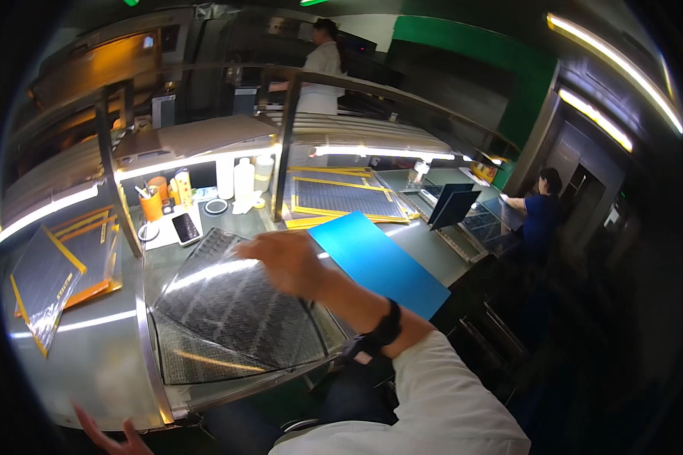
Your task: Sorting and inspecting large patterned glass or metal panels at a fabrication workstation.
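Dark film (pixel 235 318) lies on the bench (pixel 243 221), eight o'clock of blue sheet (pixel 383 262), probably for reach. Right hand (pixel 288 262) over it, grip too blurred to tell; left hand (pixel 110 441) at seven o'clock, fingers wide.

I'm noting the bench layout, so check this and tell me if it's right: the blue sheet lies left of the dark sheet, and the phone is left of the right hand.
Not right: the head view shows the blue sheet right of the dark sheet. The phone is left of the right hand.
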The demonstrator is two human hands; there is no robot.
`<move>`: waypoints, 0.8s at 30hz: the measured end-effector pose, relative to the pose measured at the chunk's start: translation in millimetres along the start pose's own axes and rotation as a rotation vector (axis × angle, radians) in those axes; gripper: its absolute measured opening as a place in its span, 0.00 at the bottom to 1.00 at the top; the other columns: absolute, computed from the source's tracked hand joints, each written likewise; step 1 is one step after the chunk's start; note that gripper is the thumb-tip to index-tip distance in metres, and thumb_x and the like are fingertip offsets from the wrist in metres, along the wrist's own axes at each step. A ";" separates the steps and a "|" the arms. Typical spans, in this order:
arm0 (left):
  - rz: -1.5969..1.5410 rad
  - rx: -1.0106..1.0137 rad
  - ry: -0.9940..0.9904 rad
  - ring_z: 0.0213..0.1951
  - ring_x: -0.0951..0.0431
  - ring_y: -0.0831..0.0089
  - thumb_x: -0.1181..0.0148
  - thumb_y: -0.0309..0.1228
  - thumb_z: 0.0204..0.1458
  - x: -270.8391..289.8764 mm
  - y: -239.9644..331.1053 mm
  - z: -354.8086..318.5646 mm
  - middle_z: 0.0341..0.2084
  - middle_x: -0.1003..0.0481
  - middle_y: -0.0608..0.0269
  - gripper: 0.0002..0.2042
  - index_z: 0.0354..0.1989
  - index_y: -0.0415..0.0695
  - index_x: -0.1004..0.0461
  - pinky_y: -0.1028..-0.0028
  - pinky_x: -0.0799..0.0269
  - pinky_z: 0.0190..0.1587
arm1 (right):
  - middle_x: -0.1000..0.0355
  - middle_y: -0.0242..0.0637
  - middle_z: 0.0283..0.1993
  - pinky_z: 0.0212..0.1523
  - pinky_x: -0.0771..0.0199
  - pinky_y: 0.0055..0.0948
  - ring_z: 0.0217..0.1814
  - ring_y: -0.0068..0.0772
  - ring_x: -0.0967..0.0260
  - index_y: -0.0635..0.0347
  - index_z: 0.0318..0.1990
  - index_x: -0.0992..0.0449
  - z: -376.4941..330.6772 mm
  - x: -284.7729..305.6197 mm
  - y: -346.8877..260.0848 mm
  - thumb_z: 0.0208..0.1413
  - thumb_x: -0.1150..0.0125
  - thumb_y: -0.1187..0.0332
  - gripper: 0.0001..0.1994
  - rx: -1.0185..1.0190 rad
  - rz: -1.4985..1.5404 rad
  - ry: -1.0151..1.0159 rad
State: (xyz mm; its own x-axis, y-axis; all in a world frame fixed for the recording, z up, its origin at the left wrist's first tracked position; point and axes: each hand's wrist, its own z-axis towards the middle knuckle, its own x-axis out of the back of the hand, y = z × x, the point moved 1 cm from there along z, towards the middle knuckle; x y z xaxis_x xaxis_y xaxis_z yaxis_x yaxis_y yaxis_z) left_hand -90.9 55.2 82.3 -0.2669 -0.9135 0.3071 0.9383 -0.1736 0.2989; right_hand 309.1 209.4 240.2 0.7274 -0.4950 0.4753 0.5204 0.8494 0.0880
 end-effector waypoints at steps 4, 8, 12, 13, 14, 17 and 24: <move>-0.162 -0.251 -0.323 0.50 0.34 0.52 0.43 0.37 0.47 -32.0 137.1 125.1 0.45 0.31 0.50 0.22 0.47 0.35 0.34 0.60 0.41 0.55 | 0.39 0.27 0.22 0.22 0.35 0.27 0.25 0.25 0.36 0.53 0.37 0.28 30.7 -11.7 -50.2 0.42 0.44 0.68 0.11 0.293 -0.026 -0.046; -0.355 -0.307 -0.605 0.38 0.27 0.55 0.41 0.24 0.45 -38.4 192.7 165.4 0.32 0.26 0.52 0.09 0.35 0.37 0.28 0.64 0.33 0.43 | 0.37 0.27 0.24 0.24 0.34 0.27 0.26 0.27 0.36 0.54 0.35 0.28 35.6 3.6 -60.1 0.43 0.40 0.64 0.11 0.164 0.105 0.043; -0.262 -0.429 -0.347 0.26 0.25 0.60 0.44 0.19 0.45 -39.7 199.8 168.6 0.24 0.26 0.54 0.04 0.29 0.37 0.28 0.69 0.32 0.30 | 0.31 0.32 0.27 0.29 0.30 0.30 0.29 0.32 0.32 0.55 0.41 0.27 8.0 28.6 -14.8 0.45 0.38 0.59 0.16 -0.061 -0.150 -0.063; -0.263 -0.398 -0.344 0.27 0.25 0.60 0.45 0.18 0.45 -39.3 201.0 169.0 0.24 0.26 0.54 0.04 0.30 0.37 0.28 0.69 0.32 0.31 | 0.31 0.32 0.27 0.29 0.30 0.30 0.29 0.32 0.32 0.55 0.41 0.27 -0.3 28.5 -6.2 0.45 0.38 0.59 0.16 -0.047 -0.145 -0.058; -0.282 -0.424 -0.334 0.27 0.25 0.60 0.45 0.18 0.45 -38.1 204.5 169.1 0.24 0.26 0.54 0.04 0.30 0.37 0.28 0.69 0.32 0.31 | 0.28 0.36 0.31 0.31 0.29 0.31 0.32 0.34 0.30 0.57 0.44 0.28 -8.4 23.5 4.2 0.49 0.42 0.56 0.18 -0.277 0.082 -0.262; -0.245 -0.468 -0.326 0.27 0.25 0.60 0.45 0.19 0.46 -31.4 219.5 171.2 0.26 0.25 0.54 0.04 0.31 0.36 0.28 0.69 0.31 0.31 | 0.26 0.44 0.39 0.36 0.26 0.33 0.37 0.37 0.28 0.61 0.47 0.29 -26.2 3.9 30.2 0.55 0.49 0.50 0.23 -0.741 0.714 -0.566; -0.195 -0.662 -0.476 0.35 0.23 0.58 0.42 0.25 0.47 1.7 268.6 149.1 0.32 0.24 0.51 0.08 0.35 0.35 0.27 0.67 0.28 0.37 | 0.27 0.40 0.36 0.37 0.24 0.32 0.39 0.29 0.28 0.66 0.44 0.29 15.3 -26.2 57.2 0.57 0.48 0.59 0.17 -0.901 1.114 -0.388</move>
State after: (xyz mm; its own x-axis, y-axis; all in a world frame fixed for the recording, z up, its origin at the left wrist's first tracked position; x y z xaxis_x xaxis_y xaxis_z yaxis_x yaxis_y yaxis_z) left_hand 127.9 61.8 297.9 -0.3626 -0.6177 0.6979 0.7615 -0.6281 -0.1602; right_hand 313.0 273.7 246.1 0.8419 0.5202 0.1432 -0.0105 0.2810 -0.9596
